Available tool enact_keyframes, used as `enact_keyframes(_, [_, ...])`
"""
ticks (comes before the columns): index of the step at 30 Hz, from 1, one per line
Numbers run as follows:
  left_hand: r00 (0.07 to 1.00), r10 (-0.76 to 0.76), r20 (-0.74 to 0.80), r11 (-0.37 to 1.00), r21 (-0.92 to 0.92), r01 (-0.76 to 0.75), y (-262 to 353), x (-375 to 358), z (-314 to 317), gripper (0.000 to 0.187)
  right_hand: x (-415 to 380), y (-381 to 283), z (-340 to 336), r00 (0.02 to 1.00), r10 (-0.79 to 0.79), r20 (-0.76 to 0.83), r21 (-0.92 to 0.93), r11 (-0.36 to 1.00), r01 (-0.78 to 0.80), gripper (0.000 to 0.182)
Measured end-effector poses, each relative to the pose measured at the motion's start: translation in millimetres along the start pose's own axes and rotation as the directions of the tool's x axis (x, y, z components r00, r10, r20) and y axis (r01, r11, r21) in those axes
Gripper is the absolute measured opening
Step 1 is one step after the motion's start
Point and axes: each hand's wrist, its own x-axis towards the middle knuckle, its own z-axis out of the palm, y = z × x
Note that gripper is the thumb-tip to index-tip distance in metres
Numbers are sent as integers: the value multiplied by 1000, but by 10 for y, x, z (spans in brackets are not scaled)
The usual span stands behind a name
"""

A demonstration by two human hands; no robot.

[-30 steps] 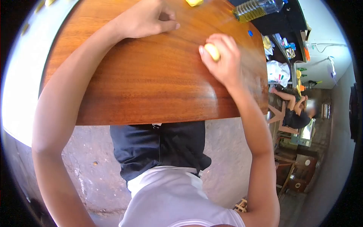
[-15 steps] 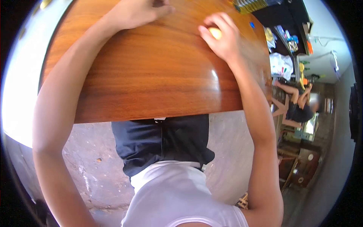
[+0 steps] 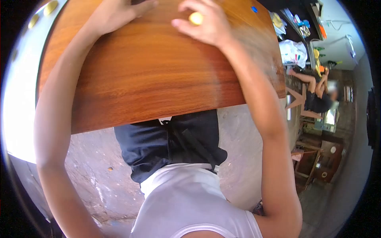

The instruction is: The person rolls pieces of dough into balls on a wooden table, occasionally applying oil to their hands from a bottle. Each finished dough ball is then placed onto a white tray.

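Observation:
In the head view, my right hand [image 3: 208,23] curls around a small yellow round object [image 3: 196,18] near the top of the polished wooden table [image 3: 158,79]. The thumb and fingertips stand somewhat apart in front of the object; its exact kind is not clear. My left hand [image 3: 113,16] is over the far left part of the table, its thumb stretched out to the right. The top edge of the view cuts off its other fingers, and nothing shows in its grasp.
A small blue cap [image 3: 254,9] lies at the far right of the table. Yellow round objects [image 3: 50,7] rest on a white surface at the left. White plastic bag [image 3: 293,53] and shelf items are at the right; behind them sits another person [image 3: 317,99].
My right hand has moved left and away from me with the yellow object. My left hand has shifted left, its thumb still outstretched. The clear bottle at the top right has left the view.

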Motion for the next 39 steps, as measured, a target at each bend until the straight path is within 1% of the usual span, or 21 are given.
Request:
enact_keyframes(1, [1000,1,0,1000,6,-1,5,-14,-8,19,42,-157,65,999,-32,-33,118,992,36,37])
enact_keyframes(3, [1000,13,-27,999,36,-12,28,-22,-30,21,-102,-478,18,993,-115,-4,173,978,114,33])
enact_keyframes(5, [1000,-10,0,993,117,10,33,-29,-45,22,-379,-564,-126,996,-86,3,149,985,85,31])
enact_keyframes(9, [1000,1,-15,995,104,1,-53,8,-8,22,-497,-101,-290,1000,10,-8,-60,998,-10,30])
enact_keyframes(11, [997,72,-12,985,159,-69,-309,78,69,26,-258,94,-83,998,4,-68,13,1000,-3,31])
enact_keyframes(13, [996,87,7,990,115,-87,-358,50,58,26,12,75,126,985,-88,-145,100,990,103,32])
enact_keyframes(15, [996,86,9,993,81,-86,-291,7,33,27,43,-241,177,981,-156,-119,121,978,170,32])
enact_keyframes(17, [1000,27,5,999,32,-27,-201,-39,39,27,-182,-547,1,987,-145,-69,196,968,156,31])
enact_keyframes(18, [999,36,-36,995,99,-32,-184,-41,58,26,-326,-595,-124,994,-109,-12,153,982,110,31])
enact_keyframes(19, [999,20,-49,995,94,-15,-176,-36,76,26,-432,-463,-226,993,-121,1,164,979,119,31])
enact_keyframes(21, [998,49,-37,992,116,-44,-173,5,75,25,-532,-161,-338,1000,21,13,-12,1000,-21,33])
enact_keyframes(22, [998,48,-36,992,116,-44,-187,8,67,25,-433,-45,-284,1000,22,13,-11,1000,-21,33])
enact_keyframes(25, [997,73,-15,987,147,-70,-214,82,93,25,-55,202,24,990,-29,-139,-1,1000,29,36])
enact_keyframes(26, [999,47,16,993,111,-49,-254,75,67,26,94,124,166,981,-71,-182,110,990,92,36])
enact_keyframes(28, [1000,10,15,1000,-5,-10,-202,7,24,28,151,-216,248,988,-95,-123,139,984,112,36])
enact_keyframes(31, [1000,7,-16,995,100,-5,-97,-52,26,26,-191,-646,18,995,-99,-22,192,976,102,35])
enact_keyframes(33, [1000,-2,-25,996,93,4,-158,-50,58,28,-433,-501,-164,999,-42,-9,149,988,43,34])
enact_keyframes(35, [995,81,-60,993,93,-75,-144,-18,102,28,-464,-185,-261,998,58,-16,1,998,-58,33])
enact_keyframes(36, [995,87,-49,993,87,-82,-155,-6,110,28,-395,-42,-222,997,71,-17,-5,997,-71,33])
enact_keyframes(38, [1000,4,9,987,162,-5,-203,49,69,27,-152,162,-69,993,-4,-116,-38,999,0,30])
enact_keyframes(39, [1000,23,17,986,164,-26,-183,57,63,27,-6,136,30,992,-23,-128,40,999,28,29])
